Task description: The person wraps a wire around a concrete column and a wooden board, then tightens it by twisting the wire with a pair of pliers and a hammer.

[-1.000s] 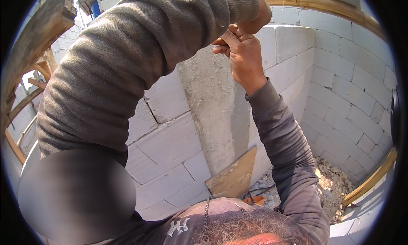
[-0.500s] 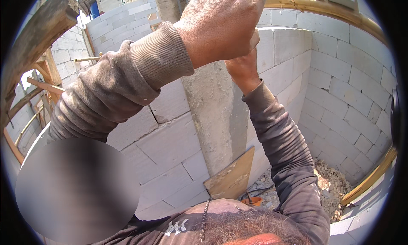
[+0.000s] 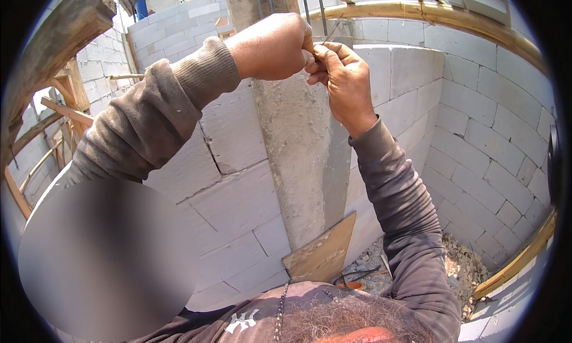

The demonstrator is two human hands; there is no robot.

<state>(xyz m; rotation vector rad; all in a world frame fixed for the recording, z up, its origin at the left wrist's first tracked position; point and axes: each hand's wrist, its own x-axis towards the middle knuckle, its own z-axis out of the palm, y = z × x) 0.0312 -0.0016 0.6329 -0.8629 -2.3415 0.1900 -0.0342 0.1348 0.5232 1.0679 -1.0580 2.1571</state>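
Both my hands are raised and meet in front of the upper part of a grey concrete column (image 3: 301, 158). My left hand (image 3: 274, 48) is closed, its thumb and fingertips pressed together against the right hand's fingertips; what it pinches is hidden. My right hand (image 3: 347, 84) is closed in a pinch, thumb against forefinger. A thin wire (image 3: 335, 27) appears to stick up from between its fingertips. Just behind the hands, thin steel rods (image 3: 322, 12) rise from the column's top.
Pale block walls (image 3: 232, 140) stand beside the column and at the right. A bamboo pole (image 3: 381, 11) crosses behind the hands. A wooden board (image 3: 322, 248) leans at the column's foot, near rubble (image 3: 462, 262). A rough timber beam (image 3: 59, 51) hangs at the upper left.
Both hands have come lower in view. The left has shifted left, uncovering the right hand, whose pinching fingers now show along with the rods behind.
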